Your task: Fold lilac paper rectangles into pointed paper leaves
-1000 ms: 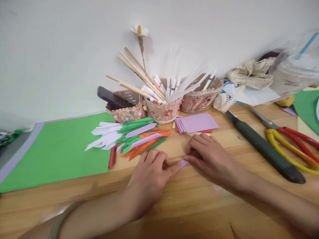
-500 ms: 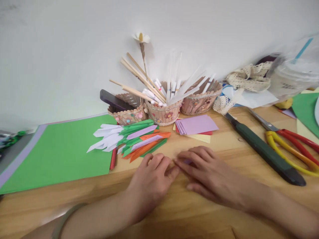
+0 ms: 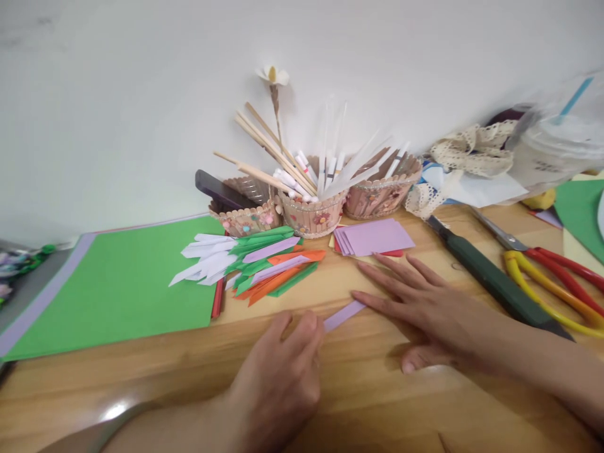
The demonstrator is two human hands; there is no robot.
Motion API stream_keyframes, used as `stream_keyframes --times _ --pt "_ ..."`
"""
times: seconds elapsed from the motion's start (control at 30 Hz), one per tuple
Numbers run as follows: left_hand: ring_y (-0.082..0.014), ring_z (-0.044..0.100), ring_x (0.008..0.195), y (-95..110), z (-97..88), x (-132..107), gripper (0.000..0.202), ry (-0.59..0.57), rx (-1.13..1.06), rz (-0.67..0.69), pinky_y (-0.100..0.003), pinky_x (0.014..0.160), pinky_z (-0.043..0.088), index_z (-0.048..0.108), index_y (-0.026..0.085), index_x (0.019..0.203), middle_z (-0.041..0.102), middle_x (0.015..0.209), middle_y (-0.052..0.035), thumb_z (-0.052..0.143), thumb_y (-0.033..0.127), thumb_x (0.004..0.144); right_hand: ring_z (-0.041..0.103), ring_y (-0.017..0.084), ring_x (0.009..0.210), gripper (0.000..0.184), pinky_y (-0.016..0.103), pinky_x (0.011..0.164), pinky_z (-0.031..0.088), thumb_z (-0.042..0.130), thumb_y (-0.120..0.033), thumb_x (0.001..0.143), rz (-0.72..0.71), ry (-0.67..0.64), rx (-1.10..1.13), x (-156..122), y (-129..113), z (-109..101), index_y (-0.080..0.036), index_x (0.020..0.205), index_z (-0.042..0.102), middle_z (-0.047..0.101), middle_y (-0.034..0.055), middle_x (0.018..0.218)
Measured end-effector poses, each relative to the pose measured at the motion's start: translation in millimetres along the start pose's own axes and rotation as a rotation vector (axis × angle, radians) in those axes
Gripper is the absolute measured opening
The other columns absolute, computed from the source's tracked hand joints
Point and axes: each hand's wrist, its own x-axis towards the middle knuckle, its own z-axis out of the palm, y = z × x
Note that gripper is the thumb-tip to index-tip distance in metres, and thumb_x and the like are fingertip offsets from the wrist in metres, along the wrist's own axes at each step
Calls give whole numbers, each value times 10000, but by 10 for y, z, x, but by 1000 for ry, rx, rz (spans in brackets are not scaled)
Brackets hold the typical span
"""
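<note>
The strip, hidden under bunched fingers 0.5 s earlier, is now exposed flat on the table between the 2 hands. Its left end is covered by the left hand; whether it is pinched or merely pressed cannot be told. The right hand is spread flat, with 1 fingertip touching the strip's right end.

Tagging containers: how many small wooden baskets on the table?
3, in a row by the wall: left basket with a phone, middle basket with sticks, right basket behind the purple paper stack. None looks hidden.
</note>
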Motion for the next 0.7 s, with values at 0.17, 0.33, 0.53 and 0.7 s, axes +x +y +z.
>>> stream_keyframes --times 0.17,0.33,0.53,0.7 --pt "-237 495 983 24 41 -38 225 24 1 -6 -376 784 370 690 124 824 646 995 -113 474 64 842 186 405 1375 1030 674 1008 250 613 -729 656 -16 -31 103 -46 83 -34 -262 1481 210 269 177 1505" --pt "-232 510 968 -2 44 -10 194 4 -35 18 -362 765 390 661 139 756 638 951 -98 505 54 832 535 253 1169 489 461 952 452 532 -413 895 163 244 184 30 -21 -255 -249 1351 466 584 107 1269" --pt "-194 538 749 -68 73 62 175 65 -147 -59 -327 634 417 630 139 708 621 762 -44 539 82 846 581 205 947 242 352 807 507 446 -236 950 12 208 159 346 -375 -166 -159 1098 622 646 96 1022" --pt "-196 562 794 -131 149 111 166 152 -283 -151 -323 679 466 652 158 848 659 806 -27 513 219 915 568 189 785 247 325 684 487 393 -159 959 -128 265 -47 433 -404 -51 -130 957 639 656 70 842"
